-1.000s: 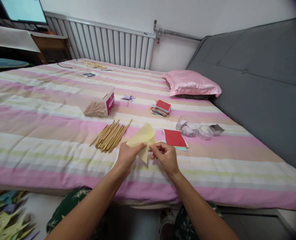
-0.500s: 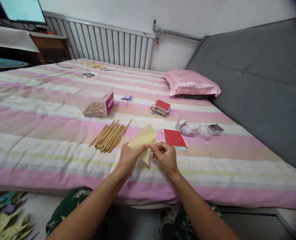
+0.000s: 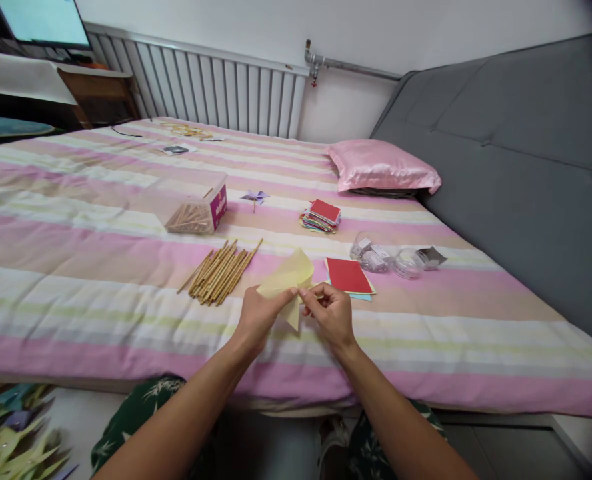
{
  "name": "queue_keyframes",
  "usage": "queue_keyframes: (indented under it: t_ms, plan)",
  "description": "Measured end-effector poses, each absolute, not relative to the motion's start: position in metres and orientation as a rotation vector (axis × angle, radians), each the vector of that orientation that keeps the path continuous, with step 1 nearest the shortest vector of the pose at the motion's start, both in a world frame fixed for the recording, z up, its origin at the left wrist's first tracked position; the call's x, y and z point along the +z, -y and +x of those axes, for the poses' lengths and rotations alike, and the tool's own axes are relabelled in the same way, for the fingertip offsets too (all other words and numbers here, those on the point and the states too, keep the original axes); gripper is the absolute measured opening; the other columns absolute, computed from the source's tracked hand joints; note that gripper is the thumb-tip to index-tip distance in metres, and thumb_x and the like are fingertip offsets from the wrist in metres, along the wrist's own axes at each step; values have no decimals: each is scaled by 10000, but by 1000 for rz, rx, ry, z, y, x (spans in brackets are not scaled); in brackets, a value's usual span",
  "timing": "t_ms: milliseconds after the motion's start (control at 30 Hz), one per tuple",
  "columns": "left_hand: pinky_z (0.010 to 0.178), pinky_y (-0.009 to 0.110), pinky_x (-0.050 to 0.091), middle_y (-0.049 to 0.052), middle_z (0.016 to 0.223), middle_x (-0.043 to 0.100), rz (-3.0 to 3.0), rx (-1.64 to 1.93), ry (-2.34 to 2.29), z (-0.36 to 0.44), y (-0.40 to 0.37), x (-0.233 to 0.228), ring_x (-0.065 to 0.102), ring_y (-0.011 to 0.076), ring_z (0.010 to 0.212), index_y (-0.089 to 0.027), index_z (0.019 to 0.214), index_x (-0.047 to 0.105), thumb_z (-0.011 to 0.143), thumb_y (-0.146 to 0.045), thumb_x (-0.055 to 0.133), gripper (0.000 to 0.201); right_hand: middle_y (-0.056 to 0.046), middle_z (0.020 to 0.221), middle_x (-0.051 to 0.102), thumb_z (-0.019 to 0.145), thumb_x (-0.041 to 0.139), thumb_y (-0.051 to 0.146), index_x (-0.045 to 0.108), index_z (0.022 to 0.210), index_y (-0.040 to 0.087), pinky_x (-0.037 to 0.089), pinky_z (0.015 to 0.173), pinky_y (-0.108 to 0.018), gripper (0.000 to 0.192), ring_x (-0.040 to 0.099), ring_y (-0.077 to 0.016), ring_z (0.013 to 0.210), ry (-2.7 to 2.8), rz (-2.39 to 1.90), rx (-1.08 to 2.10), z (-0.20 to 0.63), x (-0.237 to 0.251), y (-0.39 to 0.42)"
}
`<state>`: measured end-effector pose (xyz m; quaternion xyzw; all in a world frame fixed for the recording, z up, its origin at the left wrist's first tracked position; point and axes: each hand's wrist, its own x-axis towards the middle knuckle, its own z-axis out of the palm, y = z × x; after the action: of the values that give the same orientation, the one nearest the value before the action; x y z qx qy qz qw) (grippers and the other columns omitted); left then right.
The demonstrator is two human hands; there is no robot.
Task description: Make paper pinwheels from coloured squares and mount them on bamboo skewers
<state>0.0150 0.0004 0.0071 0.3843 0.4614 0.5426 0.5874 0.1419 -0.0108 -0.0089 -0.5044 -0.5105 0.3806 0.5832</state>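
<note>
Over the near edge of the bed, a pale yellow paper pinwheel (image 3: 291, 273) with curled blades is held between both hands. My left hand (image 3: 259, 312) grips its left side, thumb pressed at the centre. On the other side, my right hand (image 3: 332, 312) pinches the paper by the centre with thumb and forefinger, the other fingers curled. Whether a pin sits between the fingertips is too small to tell. Just beyond my right hand lie red paper squares (image 3: 349, 275) on top of other colours. A bundle of thin wooden sticks (image 3: 222, 273) lies left of the pinwheel.
A clear box of sticks (image 3: 193, 215), a small purple pinwheel (image 3: 255, 197) and a stack of coloured paper (image 3: 321, 217) lie farther back. Clear containers with small packets (image 3: 375, 257) are at right. A pink pillow (image 3: 383, 167) rests by the grey headboard (image 3: 501, 127). Finished-looking pinwheels (image 3: 13, 440) pile at lower left.
</note>
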Motion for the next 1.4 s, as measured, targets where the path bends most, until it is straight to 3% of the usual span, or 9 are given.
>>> queue_keyframes:
  t_ms: [533,667,800,867,933,1067,1233,1400]
  plan:
    - [583,233,458,41,759,705,785,1290,-1067,22,3,8,612,150,640,-113,744,708,553,-219,772,228,12,542,555,736,666,376,538,608,166,445,455,-223,277,564,-123,469,1261,-1225,786,137,-9,16]
    - [618,235,479,35,799,710,646,1321,-1011,22,2,9,626,155,674,-119,813,706,560,-184,751,265,33,669,565,693,716,349,485,803,197,432,456,-207,298,562,-106,498,1177,-1187,770,133,-10,18]
    - [672,255,497,58,852,716,627,1331,-946,21,1,11,642,174,746,-114,913,698,596,-182,735,326,-28,948,621,673,740,306,367,1112,240,476,545,-227,580,620,-120,620,1082,-1074,812,131,-9,18]
    - [677,258,498,61,851,716,634,1333,-930,22,2,11,643,174,748,-110,926,697,607,-182,731,329,-44,1015,608,660,747,309,346,1179,250,482,559,-236,658,628,-124,639,1040,-1053,865,132,-9,17]
    - [663,256,496,56,848,715,630,1335,-948,22,2,10,639,167,728,-111,923,697,609,-184,734,324,-29,942,624,653,746,328,430,1133,225,465,528,-228,584,614,-122,611,1007,-1056,976,132,-9,15]
    - [661,254,490,46,838,713,642,1350,-991,25,4,8,637,166,736,-113,892,700,600,-190,746,305,4,666,611,664,725,358,607,803,151,405,482,-210,276,539,-103,545,926,-1031,1151,129,-9,15]
    - [703,265,491,47,875,714,696,1360,-974,29,6,2,642,181,799,-127,885,706,588,-223,764,318,20,584,590,611,764,327,630,685,138,370,475,-215,242,474,-85,503,738,-1028,1183,125,-12,15]
    - [660,257,485,54,897,711,705,1295,-1013,31,8,-3,634,168,737,-127,881,700,588,-257,773,328,32,558,577,580,777,296,616,638,141,353,471,-218,231,447,-76,485,632,-1029,1207,127,-13,12]
